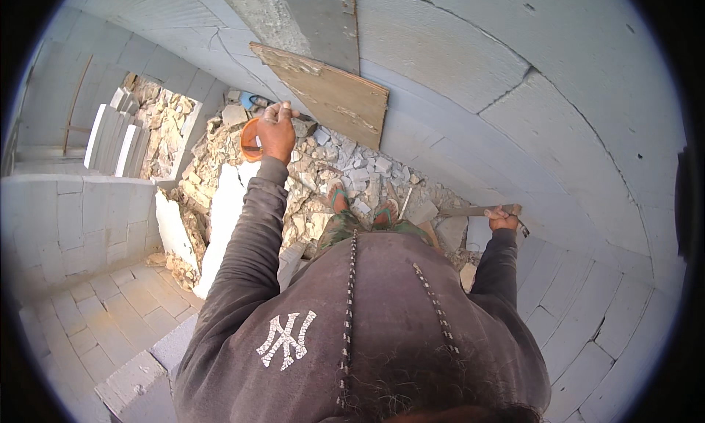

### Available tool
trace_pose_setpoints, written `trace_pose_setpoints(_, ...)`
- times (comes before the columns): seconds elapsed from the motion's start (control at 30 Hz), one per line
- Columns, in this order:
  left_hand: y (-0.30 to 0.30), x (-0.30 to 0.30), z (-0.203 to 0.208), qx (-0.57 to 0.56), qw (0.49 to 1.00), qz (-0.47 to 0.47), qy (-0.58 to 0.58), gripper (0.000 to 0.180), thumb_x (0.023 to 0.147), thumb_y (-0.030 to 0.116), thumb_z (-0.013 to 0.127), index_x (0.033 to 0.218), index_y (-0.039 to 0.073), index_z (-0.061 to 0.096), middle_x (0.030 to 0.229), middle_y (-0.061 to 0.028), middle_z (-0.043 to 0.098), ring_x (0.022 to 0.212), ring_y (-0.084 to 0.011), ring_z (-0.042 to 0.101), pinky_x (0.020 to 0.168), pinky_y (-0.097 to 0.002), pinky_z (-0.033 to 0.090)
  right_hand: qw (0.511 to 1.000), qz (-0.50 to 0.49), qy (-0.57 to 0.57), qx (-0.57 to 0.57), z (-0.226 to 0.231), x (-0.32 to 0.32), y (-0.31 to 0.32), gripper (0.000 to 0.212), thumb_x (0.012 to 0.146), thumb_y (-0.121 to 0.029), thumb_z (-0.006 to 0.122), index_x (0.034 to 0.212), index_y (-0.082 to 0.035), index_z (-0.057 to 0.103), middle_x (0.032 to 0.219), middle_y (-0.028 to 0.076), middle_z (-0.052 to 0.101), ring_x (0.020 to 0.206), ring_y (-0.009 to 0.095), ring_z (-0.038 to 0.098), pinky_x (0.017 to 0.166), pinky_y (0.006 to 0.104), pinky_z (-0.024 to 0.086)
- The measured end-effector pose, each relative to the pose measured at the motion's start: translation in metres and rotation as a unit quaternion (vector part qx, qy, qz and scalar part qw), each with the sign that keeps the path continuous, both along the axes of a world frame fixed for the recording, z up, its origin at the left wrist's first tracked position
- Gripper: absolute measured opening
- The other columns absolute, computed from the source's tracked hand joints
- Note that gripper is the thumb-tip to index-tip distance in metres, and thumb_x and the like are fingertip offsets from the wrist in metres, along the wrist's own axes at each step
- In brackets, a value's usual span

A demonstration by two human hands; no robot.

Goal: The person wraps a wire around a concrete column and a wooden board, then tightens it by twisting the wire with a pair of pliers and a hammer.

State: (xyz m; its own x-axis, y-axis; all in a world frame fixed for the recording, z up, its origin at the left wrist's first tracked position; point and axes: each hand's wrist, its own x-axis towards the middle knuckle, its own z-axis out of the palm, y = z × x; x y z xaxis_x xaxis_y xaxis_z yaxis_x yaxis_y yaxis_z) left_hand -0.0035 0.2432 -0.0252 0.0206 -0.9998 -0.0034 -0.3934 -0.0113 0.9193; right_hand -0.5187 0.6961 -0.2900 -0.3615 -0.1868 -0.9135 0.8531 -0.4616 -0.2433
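My left hand (277, 134) is raised in front of me, its fingers curled together near the wooden board's lower left edge. A thin dark line runs down the wall toward these fingers; I cannot tell whether it is a cord or a crack, or what the fingers hold. Just beside and below this hand is an orange bucket (250, 145), partly hidden by it. Out to the right, close to the block wall, my right hand (503, 218) is closed round a wooden handle (466, 211). A small dark metal part shows past the hand; the tool's kind is unclear.
A wooden board (330, 92) rests against the grey block wall (433, 52), below a concrete strip (323, 19). Broken rubble (352, 162) covers the ground around my sandalled feet. White slabs (224, 217) stand at left, near a low block wall (88, 221) and an opening.
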Motion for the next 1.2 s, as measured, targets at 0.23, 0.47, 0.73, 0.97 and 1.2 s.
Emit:
trace_pose_setpoints(0.23,0.018,0.005,-0.040,0.005,0.998,0.003,0.069,0.029,0.103,0.019,0.062,0.116,-0.007,0.065,0.092,-0.0074,0.073,0.080,-0.0087,0.064,0.074,-0.0246,0.051,0.982,0.187,0.031,0.009,0.202,0.155,-0.054,0.031,0.103,-0.044,0.052,0.105,-0.015,0.059,0.076,0.008,0.061,0.050,0.012,0.050,0.044,0.0260,0.043)
trace_pose_setpoints(0.47,0.025,-0.025,-0.038,0.120,0.970,-0.113,0.177,0.027,0.096,0.013,0.071,0.115,-0.005,0.066,0.093,-0.0040,0.071,0.080,-0.0093,0.063,0.074,-0.0245,0.052,0.923,0.358,0.116,-0.086,0.327,0.194,-0.100,0.040,0.105,-0.041,0.042,0.117,-0.011,0.064,0.089,0.018,0.069,0.044,0.008,0.044,0.043,0.0244,0.043)
trace_pose_setpoints(0.73,0.079,-0.045,-0.078,0.195,0.925,-0.230,0.230,0.024,0.096,0.013,0.070,0.116,-0.001,0.068,0.095,-0.0007,0.070,0.083,-0.0077,0.062,0.077,-0.0252,0.052,0.840,0.510,0.052,-0.177,0.395,0.198,-0.130,0.051,0.100,-0.029,0.046,0.135,0.005,0.058,0.088,0.029,0.069,0.040,0.009,0.046,0.038,0.0234,0.042)
trace_pose_setpoints(0.97,0.107,-0.017,-0.063,0.110,0.930,-0.298,0.184,0.039,0.096,0.009,0.063,0.136,0.007,0.063,0.092,0.0028,0.061,0.085,-0.0071,0.056,0.080,-0.0249,0.048,0.815,0.480,-0.010,-0.324,0.443,0.265,-0.208,0.044,0.097,-0.015,0.045,0.134,0.008,0.055,0.092,0.028,0.067,0.045,0.006,0.047,0.042,0.0238,0.045)
trace_pose_setpoints(1.2,0.124,-0.013,-0.045,0.031,0.942,-0.309,0.125,0.056,0.089,0.011,0.067,0.145,0.016,0.058,0.084,-0.0008,0.061,0.077,-0.0126,0.058,0.074,-0.0310,0.050,0.764,0.524,0.046,-0.373,0.493,0.324,-0.268,0.014,0.097,-0.001,0.050,0.108,0.007,0.055,0.092,0.024,0.062,0.045,0.004,0.045,0.043,0.0228,0.044)
